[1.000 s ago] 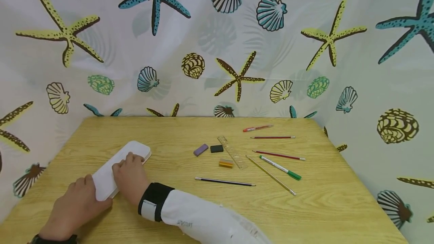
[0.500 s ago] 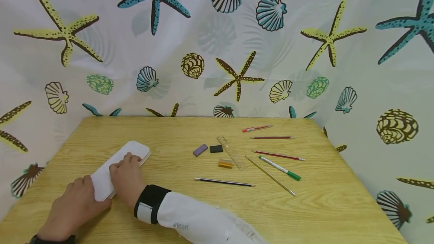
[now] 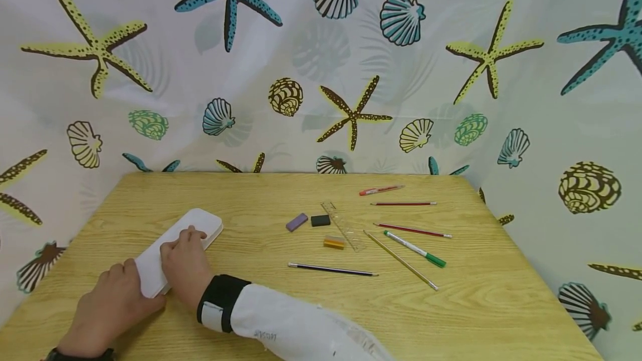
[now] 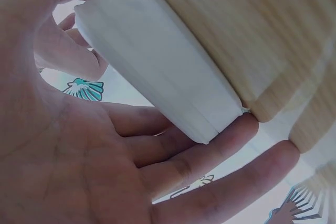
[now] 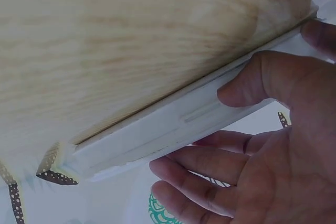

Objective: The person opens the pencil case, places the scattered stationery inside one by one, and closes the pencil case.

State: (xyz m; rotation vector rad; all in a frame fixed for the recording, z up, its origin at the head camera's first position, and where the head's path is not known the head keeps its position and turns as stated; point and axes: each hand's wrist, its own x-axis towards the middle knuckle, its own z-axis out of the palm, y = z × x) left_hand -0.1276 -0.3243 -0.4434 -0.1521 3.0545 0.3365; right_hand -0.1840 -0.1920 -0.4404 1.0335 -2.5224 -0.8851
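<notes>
A long white box with rounded corners, like a pencil box (image 3: 198,220), lies slantwise on the left of the wooden table. At its near end my left hand (image 3: 111,301) grips it, fingers along the left side and thumb at the near right corner. My right hand (image 3: 185,265) holds the box at the middle, fingers bent over the top. In the right wrist view the thumb (image 5: 244,87) presses on the long side wall, where a thin seam runs along the edge. The left wrist view shows the box's end (image 4: 157,61) between thumb and fingers. Its inside is hidden.
Right of the box lie a purple eraser (image 3: 297,222), a black eraser (image 3: 320,220), an orange sharpener (image 3: 334,242) and a clear ruler (image 3: 342,226). A black pencil (image 3: 332,269), several other pencils and pens, and a green-capped marker (image 3: 415,248) spread farther right. Patterned cloth (image 3: 281,144) hangs behind.
My right hand has slid slightly left and nearer along the box. The left hand and the box stay almost where they were.
</notes>
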